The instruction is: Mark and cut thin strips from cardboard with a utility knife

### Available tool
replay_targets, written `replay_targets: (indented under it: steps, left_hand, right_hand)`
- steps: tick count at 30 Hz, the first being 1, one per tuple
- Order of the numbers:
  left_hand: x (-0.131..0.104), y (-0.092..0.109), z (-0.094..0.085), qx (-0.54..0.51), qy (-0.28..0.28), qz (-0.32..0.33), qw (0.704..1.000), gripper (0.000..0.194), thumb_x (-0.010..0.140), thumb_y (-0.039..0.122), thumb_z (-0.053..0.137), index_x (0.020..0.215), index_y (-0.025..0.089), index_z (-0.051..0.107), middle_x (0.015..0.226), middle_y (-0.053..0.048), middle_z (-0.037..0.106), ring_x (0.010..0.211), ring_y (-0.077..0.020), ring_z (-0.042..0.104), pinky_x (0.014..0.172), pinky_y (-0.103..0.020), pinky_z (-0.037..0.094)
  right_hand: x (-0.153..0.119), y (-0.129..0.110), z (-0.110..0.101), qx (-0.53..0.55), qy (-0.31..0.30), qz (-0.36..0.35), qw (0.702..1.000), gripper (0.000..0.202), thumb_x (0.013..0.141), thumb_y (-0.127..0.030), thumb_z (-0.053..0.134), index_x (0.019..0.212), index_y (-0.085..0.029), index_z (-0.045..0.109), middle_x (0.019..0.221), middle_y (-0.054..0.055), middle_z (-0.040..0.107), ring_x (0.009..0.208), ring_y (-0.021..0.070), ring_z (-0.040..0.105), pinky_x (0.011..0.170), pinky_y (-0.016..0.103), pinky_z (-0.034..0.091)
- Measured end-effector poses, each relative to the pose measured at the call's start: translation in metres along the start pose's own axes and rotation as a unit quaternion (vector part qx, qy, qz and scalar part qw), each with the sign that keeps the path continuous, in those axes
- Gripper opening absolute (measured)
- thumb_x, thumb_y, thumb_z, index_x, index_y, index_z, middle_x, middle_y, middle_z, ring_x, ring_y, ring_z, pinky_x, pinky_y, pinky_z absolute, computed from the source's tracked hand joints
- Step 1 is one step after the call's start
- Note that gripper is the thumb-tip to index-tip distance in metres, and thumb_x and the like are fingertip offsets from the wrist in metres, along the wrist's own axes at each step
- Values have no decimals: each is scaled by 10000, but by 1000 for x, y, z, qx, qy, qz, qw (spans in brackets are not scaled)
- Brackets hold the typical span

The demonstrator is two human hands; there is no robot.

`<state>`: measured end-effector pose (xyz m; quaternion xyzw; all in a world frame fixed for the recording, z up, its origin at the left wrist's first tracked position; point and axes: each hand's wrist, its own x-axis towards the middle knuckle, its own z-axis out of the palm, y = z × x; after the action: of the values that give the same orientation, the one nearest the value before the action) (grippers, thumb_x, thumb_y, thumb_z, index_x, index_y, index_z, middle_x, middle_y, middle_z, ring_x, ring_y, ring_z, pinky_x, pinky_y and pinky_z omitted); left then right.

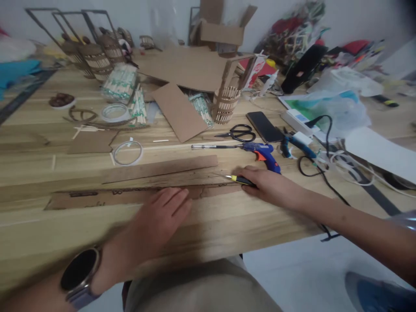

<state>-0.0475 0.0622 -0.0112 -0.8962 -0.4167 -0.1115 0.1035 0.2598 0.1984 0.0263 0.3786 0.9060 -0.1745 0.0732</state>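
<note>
My left hand (165, 212) lies flat with its fingers stretched over a long, narrow cardboard strip (126, 198) near the table's front edge. Pen marks show on that strip. In my right hand (264, 184) is a yellow-and-black craft knife (242, 179), its thin blade pointing left above the wood. A second cardboard strip (162, 169) lies a little farther back, apart from the first. Behind my right hand rests a blue glue gun (261, 152) with an orange trigger. A pen (214, 147) lies left of it.
Black scissors (243, 133) and a phone (264, 126) lie beyond the glue gun. A small stick bucket (226, 104) stands behind them, near a cardboard piece (180, 112). Tape rolls (128, 153) are at left; pliers (297, 144) and cables (334, 190) at right.
</note>
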Motion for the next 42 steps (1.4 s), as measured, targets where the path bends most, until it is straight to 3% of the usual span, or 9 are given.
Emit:
replay_targets:
  steps: [3,6,12,16,21,24,34,38,42]
  left_hand:
    - [-30,-30,-8,11,-21,-86,996,259,1028,192,438,1125,135,671,1220,-149,681,1164,-295,591,1007,-474,499]
    - [-59,-54,-13,-34,-40,-160,986,366,1060,378,398,1189,152,656,1268,-154,652,1139,-302,605,953,-489,528]
    - [-69,-60,-11,-72,-49,-136,987,312,1062,267,410,1216,194,672,1171,-97,690,1040,-231,629,883,-375,551]
    - [-59,-60,-8,-57,-61,-111,990,295,1041,230,451,1227,174,672,1150,-102,702,1017,-236,620,882,-380,551]
    - [-53,-60,-6,-42,-69,-97,992,277,1038,243,458,1197,152,666,1170,-105,698,1055,-243,623,934,-397,534]
    - [-47,-60,-4,-26,-64,-97,993,237,1027,272,503,1133,145,673,1169,-115,700,1070,-250,631,949,-405,528]
    - [-34,-64,-4,-9,-8,-40,999,379,1085,216,360,932,156,701,957,-72,731,886,-195,663,818,-357,570]
    - [-36,-65,-1,-27,12,-49,998,349,1078,202,374,981,134,702,957,-90,728,859,-205,659,760,-350,572]
    - [-41,-63,5,-28,12,-66,997,301,1063,180,404,1056,150,703,1005,-87,731,913,-208,652,824,-376,574]
  right_hand:
    - [8,8,-3,-13,-7,-16,1000,373,907,-184,481,1251,-184,627,1152,124,712,1044,266,694,863,349,531]
    - [13,25,-8,-42,-6,-15,999,403,900,-210,479,1273,-186,629,1147,130,725,1017,294,700,816,385,540]
    - [31,42,-22,-69,23,-37,997,376,953,-308,479,1264,-149,616,1102,155,714,969,308,692,795,412,538]
    - [39,9,-34,-37,4,-94,995,429,1011,-472,421,1274,-188,605,1168,139,713,1015,292,694,781,374,530]
    - [50,-55,-32,-108,-39,-139,984,289,1034,-361,407,1164,-208,615,1020,86,745,783,227,700,577,287,386]
    - [62,-77,-29,-171,-43,-161,971,196,1024,-279,440,1081,-202,611,987,67,734,748,196,680,540,278,275]
    - [84,-95,-38,-228,-69,-167,957,142,1002,-279,499,969,-201,613,797,32,714,638,173,637,513,299,184]
    - [86,-98,-42,-243,-76,-161,954,141,985,-247,498,958,-214,633,758,18,709,609,165,644,489,295,177]
    - [91,-106,-48,-277,-101,-157,943,140,954,-182,528,990,-218,659,763,31,723,619,181,675,481,291,192]
